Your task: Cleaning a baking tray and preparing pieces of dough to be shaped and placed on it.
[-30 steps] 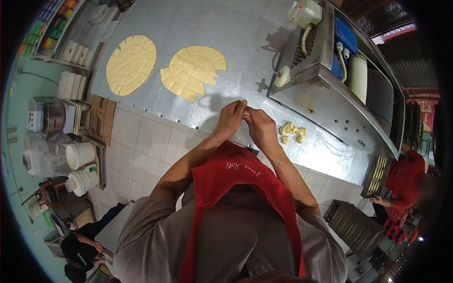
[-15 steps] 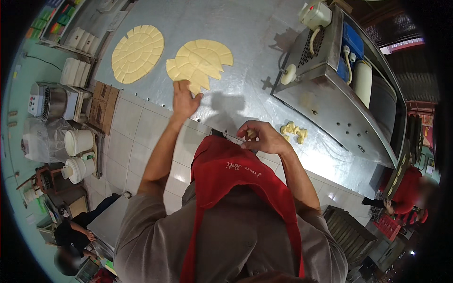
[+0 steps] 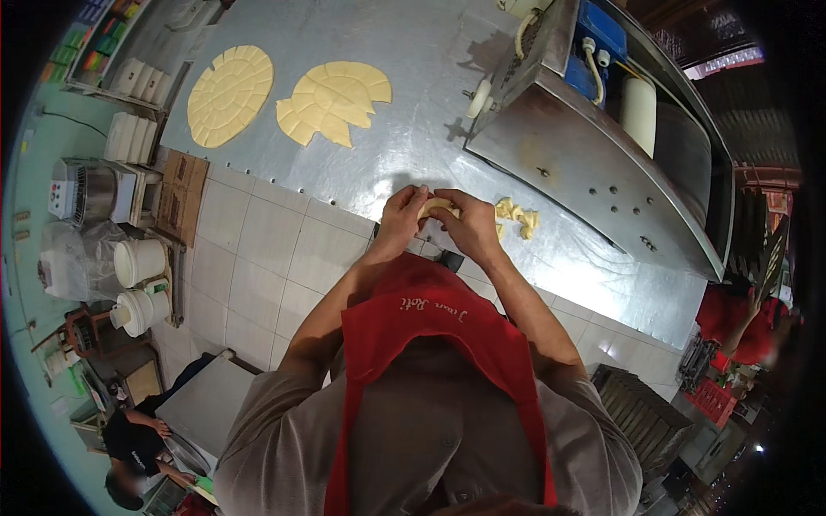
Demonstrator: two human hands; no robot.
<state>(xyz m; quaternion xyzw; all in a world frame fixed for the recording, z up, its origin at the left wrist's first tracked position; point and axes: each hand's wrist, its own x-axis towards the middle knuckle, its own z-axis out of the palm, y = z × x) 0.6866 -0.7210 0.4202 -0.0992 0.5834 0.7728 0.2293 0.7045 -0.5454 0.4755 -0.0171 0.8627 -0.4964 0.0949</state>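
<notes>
Near the table's front edge, my left hand [image 3: 403, 220] and my right hand [image 3: 469, 222] come together around a strip of pale yellow dough [image 3: 440, 205]. Both sets of fingers are closed on it, and they hide part of its shape. Just right of my right hand lie several small shaped dough pieces [image 3: 519, 215]. Farther off to the left rests a flat dough sheet [image 3: 334, 96] cut into wedges, its near-right edge jagged where pieces are gone. Beyond it on the left is a rounder dough sheet [image 3: 231, 95], scored in rings and segments.
The dough lies on a metal table [image 3: 413, 95]. A large steel machine [image 3: 585, 146] stands on its right side. White buckets [image 3: 138, 262] and a mixer [image 3: 90, 189] are at the left. Co-workers are at the lower left [image 3: 133, 443] and far right [image 3: 744, 322].
My left hand has left the cut dough sheet with a piece and joined my right hand. The sheet's near edge has lost a piece. The view has shifted slightly.
</notes>
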